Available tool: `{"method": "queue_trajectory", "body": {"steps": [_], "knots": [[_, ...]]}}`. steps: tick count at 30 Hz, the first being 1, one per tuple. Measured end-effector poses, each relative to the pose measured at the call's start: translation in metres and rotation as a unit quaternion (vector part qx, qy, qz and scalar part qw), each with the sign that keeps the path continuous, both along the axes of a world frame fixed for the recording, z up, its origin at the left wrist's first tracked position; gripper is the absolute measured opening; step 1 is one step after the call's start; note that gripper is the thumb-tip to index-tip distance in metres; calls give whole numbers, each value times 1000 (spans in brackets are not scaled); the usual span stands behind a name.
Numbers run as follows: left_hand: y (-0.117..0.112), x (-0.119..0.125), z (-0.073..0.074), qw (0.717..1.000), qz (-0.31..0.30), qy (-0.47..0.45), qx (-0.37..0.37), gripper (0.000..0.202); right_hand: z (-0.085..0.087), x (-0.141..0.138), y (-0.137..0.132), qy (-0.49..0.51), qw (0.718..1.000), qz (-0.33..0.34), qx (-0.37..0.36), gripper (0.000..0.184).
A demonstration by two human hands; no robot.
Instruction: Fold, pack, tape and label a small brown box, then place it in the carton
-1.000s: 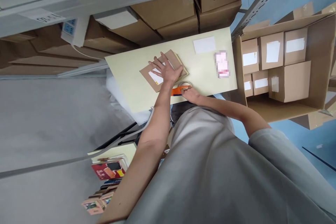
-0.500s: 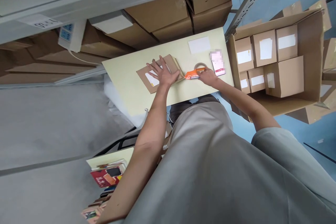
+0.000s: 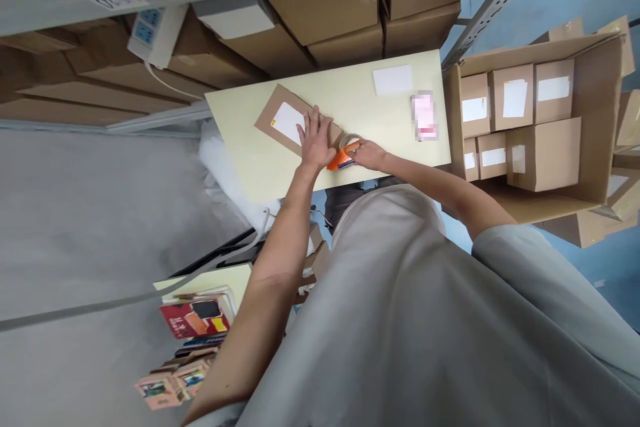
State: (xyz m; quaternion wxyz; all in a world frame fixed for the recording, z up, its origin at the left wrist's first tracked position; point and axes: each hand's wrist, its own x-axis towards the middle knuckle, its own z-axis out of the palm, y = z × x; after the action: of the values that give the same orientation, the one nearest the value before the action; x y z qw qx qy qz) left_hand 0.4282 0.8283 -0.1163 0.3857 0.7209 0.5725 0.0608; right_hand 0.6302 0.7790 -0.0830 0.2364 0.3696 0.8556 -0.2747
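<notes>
A flat brown cardboard parcel [image 3: 280,121] with a white label lies on the pale yellow table [image 3: 250,160]. My left hand [image 3: 315,140] presses flat on the parcel's near end, fingers stretched out. My right hand [image 3: 369,155] grips an orange tape dispenser [image 3: 344,155] with a tape roll, held against the parcel's right edge next to my left hand.
A white card [image 3: 393,80] and a pink item [image 3: 423,116] lie on the table's right part. An open carton [image 3: 595,147] of small labelled boxes stands to the right. Shelving with brown boxes [image 3: 320,13] lies behind the table. Books [image 3: 195,317] sit low at the left.
The parcel has been turned and slid left, its label now clear of my left hand. My right hand brought the tape dispenser back from the table's right to the parcel's edge.
</notes>
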Motion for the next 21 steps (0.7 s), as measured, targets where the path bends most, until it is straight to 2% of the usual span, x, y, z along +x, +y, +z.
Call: {"method": "queue_trajectory", "body": {"steps": [2, 7, 9, 11, 15, 18, 21], "knots": [[-6, -7, 2, 1000, -14, 0, 1, 94, 1, 22, -6, -11, 1000, -4, 0, 55], [-18, -10, 6, 1000, -30, 1, 0, 91, 9, 111, 0, -88, 994, -60, 16, 60], [-21, -6, 8, 1000, -20, -4, 0, 91, 14, 126, 9, -94, 990, -98, 42, 60], [-24, -3, 9, 1000, -21, -9, 1, 90, 17, 123, 18, -84, 987, -123, 62, 60], [-32, 1, 10, 999, -31, -7, 5, 89, 18, 87, 31, -58, 984, -150, 82, 63], [-37, 3, 7, 1000, -20, 0, 14, 89, 12, 62, 36, -39, 980, -170, 96, 59], [-39, 6, 4, 1000, -6, 0, 17, 88, 2, 47, 42, -3, 985, -142, 98, 49]]}}
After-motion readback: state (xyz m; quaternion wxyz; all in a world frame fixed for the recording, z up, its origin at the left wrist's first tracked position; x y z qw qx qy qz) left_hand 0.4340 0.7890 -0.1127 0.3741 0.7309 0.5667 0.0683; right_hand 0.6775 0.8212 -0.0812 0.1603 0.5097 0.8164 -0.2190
